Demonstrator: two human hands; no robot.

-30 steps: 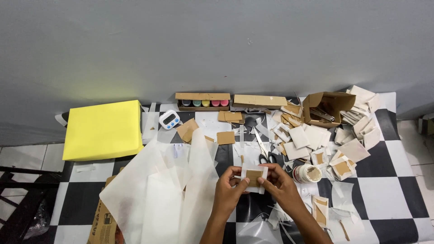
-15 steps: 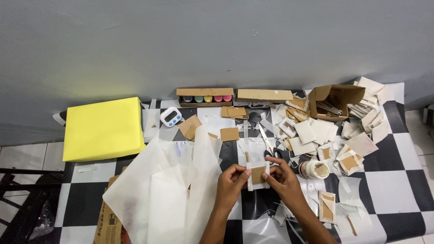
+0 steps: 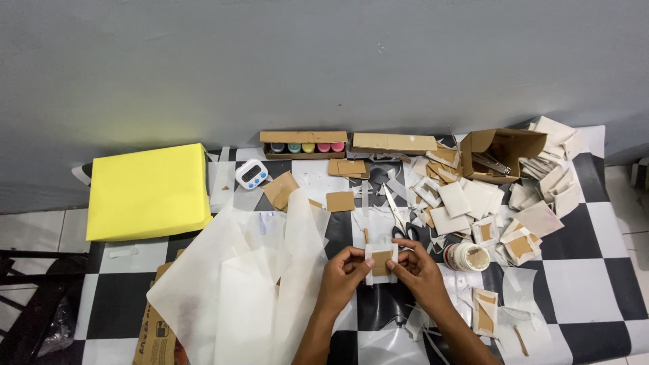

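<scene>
Pinched between both hands, left hand (image 3: 343, 269) and right hand (image 3: 414, 265) on opposite side edges, the paper-wrapped cardboard square (image 3: 381, 263) stands upright between them, equally near.

Even, soft indoor light, sharp focus, faint shadows, slight wide-angle bending at edges

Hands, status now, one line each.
Left hand: closed on the left edge of the wrapped square.
Right hand: closed on its right edge.
</scene>
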